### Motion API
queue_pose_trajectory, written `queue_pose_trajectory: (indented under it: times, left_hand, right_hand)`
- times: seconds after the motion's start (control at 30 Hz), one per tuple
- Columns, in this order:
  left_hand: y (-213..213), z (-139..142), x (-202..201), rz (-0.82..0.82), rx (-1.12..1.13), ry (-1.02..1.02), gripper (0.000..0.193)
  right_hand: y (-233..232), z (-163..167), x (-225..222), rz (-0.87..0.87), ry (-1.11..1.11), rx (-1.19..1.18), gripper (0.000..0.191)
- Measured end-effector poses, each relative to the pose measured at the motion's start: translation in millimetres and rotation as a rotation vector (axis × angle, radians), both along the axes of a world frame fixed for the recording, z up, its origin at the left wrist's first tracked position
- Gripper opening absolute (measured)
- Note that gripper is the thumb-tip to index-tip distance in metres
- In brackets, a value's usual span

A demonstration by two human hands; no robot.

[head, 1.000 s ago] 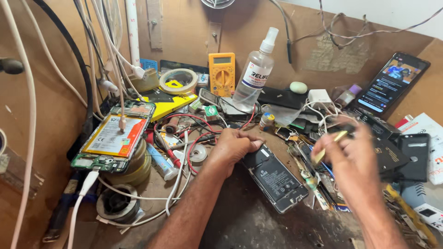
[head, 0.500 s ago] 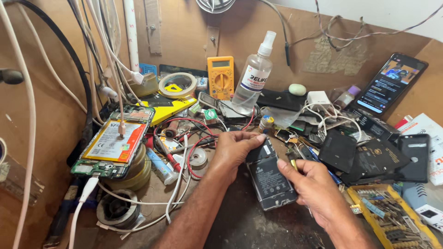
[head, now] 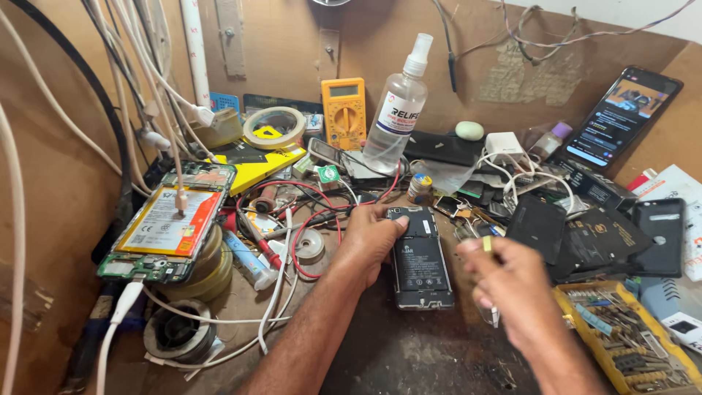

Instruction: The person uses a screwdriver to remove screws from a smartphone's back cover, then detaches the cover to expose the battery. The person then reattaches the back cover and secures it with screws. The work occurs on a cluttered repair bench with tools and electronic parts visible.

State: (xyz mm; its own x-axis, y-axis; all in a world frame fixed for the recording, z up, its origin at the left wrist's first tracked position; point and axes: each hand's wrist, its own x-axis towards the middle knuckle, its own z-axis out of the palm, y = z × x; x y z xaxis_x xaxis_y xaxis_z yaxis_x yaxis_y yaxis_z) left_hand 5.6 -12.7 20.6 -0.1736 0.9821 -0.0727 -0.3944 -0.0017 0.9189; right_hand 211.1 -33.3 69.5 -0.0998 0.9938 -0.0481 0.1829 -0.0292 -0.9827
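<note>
Your left hand [head: 369, 238] sits flat on the opened phone [head: 418, 257], pinning its upper left edge. The phone's long axis runs away from you. Your right hand [head: 512, 292], just right of it, pinches a small yellow-tipped tool [head: 488, 244].

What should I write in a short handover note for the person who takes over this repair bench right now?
Left hand: rests flat, fingers pressing the top left edge of the opened phone to steady it.
Right hand: holds a small yellow-handled tool in a pinch grip, just right of the phone, not touching it.
The phone lies on the workbench with its back cover off and the dark battery exposed.
The yellow parts tray sits at the right, and another opened phone lies on tape rolls at the left.
Done: back removed. Left: the internals look untouched as yet.
</note>
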Motion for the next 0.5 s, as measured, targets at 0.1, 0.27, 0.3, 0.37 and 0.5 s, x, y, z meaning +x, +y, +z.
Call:
queue_pose_trajectory:
  times: [0.1, 0.27, 0.3, 0.37, 0.5]
  left_hand:
    - [3.4, -7.4, 0.1, 0.037, -0.053, 0.112, 0.023]
    - [6.4, -13.1, 1.0, 0.092, -0.126, 0.174, 0.034]
    - [6.4, -13.6, 0.3, 0.074, -0.112, 0.199, 0.034]
    - [6.2, -14.6, -0.6, 0.107, -0.106, 0.226, 0.040]
    - [6.1, -14.0, -1.0, 0.101, -0.094, 0.205, 0.039]
  right_hand:
    - [5.9, 7.4, 13.3, -0.052, -0.005, 0.056, 0.027]
    - [11.4, 5.6, 25.0, -0.071, -0.274, 0.138, 0.025]
    - [12.0, 3.5, 24.1, -0.055, -0.323, 0.203, 0.024]
    - [13.1, 0.9, 21.8, -0.057, -0.451, 0.198, 0.023]
    - [12.9, 2.2, 14.9, -0.113, -0.720, 0.139, 0.022]
